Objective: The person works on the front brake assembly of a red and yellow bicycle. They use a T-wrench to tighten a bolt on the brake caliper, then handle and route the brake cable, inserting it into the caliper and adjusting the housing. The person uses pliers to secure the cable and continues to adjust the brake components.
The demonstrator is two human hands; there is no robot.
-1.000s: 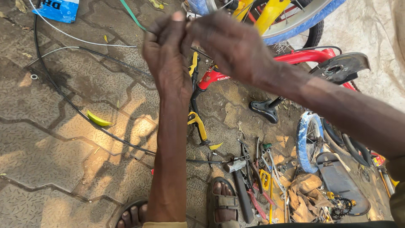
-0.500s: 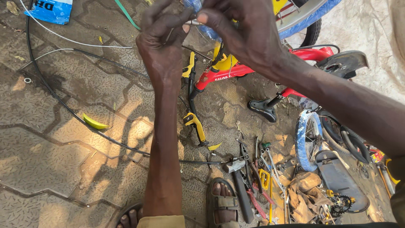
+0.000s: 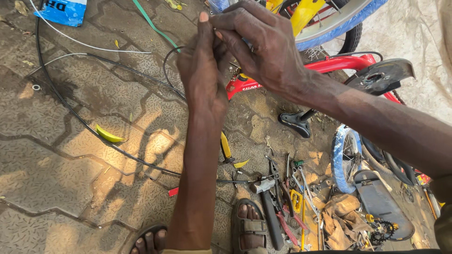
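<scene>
Hands raised together above the paved ground, close to the camera, fingertips meeting near the upper middle of the view. Left hand (image 3: 203, 77) upright, fingers pressed together and pointing up, thumb side turned toward the other hand. Right hand (image 3: 262, 44) curled over from the right, fingers bent and closed in a pinch against the left fingertips. Something very thin held between them, but hidden by the fingers; cannot tell exactly what. Thin black cable (image 3: 165, 70) visible just left of the left hand, curving down behind it to the pavement (image 3: 70, 197), so probably touching the hands, though the contact point not visible.

Rest of the black cable running in a wide loop over the left part of the pavement, toward the tools at the bottom. Red bicycle frame (image 3: 339, 63) behind the right forearm, partly covered by it. Blue-rimmed wheel (image 3: 343, 23) cut off at the top edge. Pile of tools (image 3: 282, 197) near the bottom edge, beside a sandalled foot (image 3: 252, 228); second foot cut off by the bottom edge. Blue packet (image 3: 66, 10) cut off at the top left corner. Small yellow piece (image 3: 109, 135) lying on the left part of the pavement, beside the cable.
</scene>
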